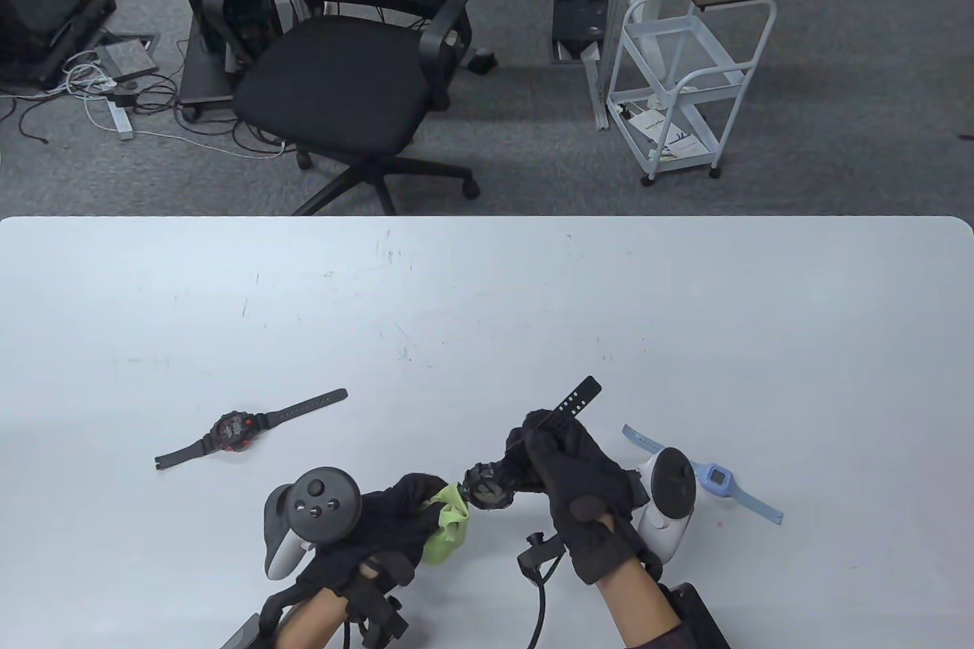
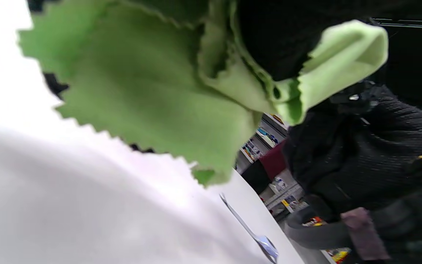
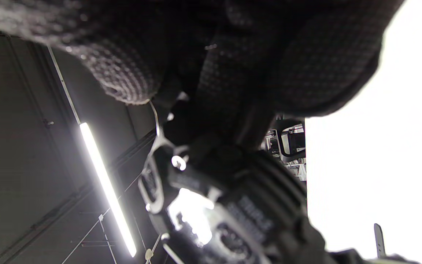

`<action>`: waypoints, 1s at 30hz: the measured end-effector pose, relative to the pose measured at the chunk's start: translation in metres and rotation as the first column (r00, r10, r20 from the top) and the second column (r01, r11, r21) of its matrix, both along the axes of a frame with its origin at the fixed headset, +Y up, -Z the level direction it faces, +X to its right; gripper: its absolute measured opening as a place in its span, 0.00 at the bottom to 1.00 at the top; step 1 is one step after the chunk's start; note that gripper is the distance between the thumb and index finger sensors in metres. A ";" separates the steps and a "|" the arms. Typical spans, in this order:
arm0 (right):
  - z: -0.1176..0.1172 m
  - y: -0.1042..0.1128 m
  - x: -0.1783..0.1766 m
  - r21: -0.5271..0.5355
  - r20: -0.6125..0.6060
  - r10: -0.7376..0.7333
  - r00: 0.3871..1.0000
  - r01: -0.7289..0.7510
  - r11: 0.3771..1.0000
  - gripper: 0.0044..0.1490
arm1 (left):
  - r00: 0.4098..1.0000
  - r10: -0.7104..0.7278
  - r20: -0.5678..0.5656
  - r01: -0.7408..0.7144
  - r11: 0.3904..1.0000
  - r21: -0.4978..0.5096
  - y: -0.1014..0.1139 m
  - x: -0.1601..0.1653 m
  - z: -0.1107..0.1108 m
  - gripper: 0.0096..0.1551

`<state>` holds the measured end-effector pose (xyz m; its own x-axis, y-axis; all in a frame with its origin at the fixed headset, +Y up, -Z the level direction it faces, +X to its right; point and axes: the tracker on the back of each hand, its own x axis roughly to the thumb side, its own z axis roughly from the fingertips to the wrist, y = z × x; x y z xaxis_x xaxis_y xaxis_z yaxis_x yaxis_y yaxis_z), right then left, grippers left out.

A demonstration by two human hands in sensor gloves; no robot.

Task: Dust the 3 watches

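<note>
Right grip (image 1: 567, 462) holds the black watch (image 1: 487, 488) by its strap, up off the bench (image 1: 487, 299), and the left grip (image 1: 396, 520) pinches the green cloth (image 1: 449, 527) against the watch face. If the cloth pushes too hard, the watch could twist or slip out and drop. The red watch (image 1: 234, 431) and blue watch (image 1: 719, 481) lie on the bench, and a swinging hand could knock the blue one, which is very near.

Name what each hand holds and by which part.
Right hand grips the black watch by its strap, beside the case. Left hand holds the green cloth, bunched in its fingers.
</note>
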<state>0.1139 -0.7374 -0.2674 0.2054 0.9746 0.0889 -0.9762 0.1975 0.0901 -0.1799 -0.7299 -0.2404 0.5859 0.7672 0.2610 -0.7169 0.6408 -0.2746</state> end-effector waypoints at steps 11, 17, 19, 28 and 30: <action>-0.001 -0.002 0.004 -0.016 0.018 -0.002 1.000 0.002 1.000 0.28 | 0.994 -0.111 -0.022 0.112 0.990 0.087 0.005 0.001 0.003 0.31; -0.001 -0.002 0.005 -0.018 0.037 0.000 0.999 0.001 1.000 0.28 | 0.999 -0.022 0.037 0.021 0.999 0.027 0.004 0.002 0.001 0.30; -0.001 -0.002 0.005 -0.020 0.037 0.006 0.999 -0.006 1.000 0.28 | 0.999 -0.029 0.041 0.028 0.999 0.033 0.004 0.002 0.001 0.30; 0.000 -0.002 0.005 -0.026 0.037 -0.003 0.999 0.004 1.000 0.28 | 0.987 -0.162 -0.005 0.161 0.980 0.115 0.007 0.000 0.002 0.30; 0.000 -0.003 0.006 -0.031 0.040 -0.012 0.999 0.013 0.999 0.28 | 0.987 -0.162 -0.009 0.162 0.980 0.114 0.006 -0.001 0.002 0.30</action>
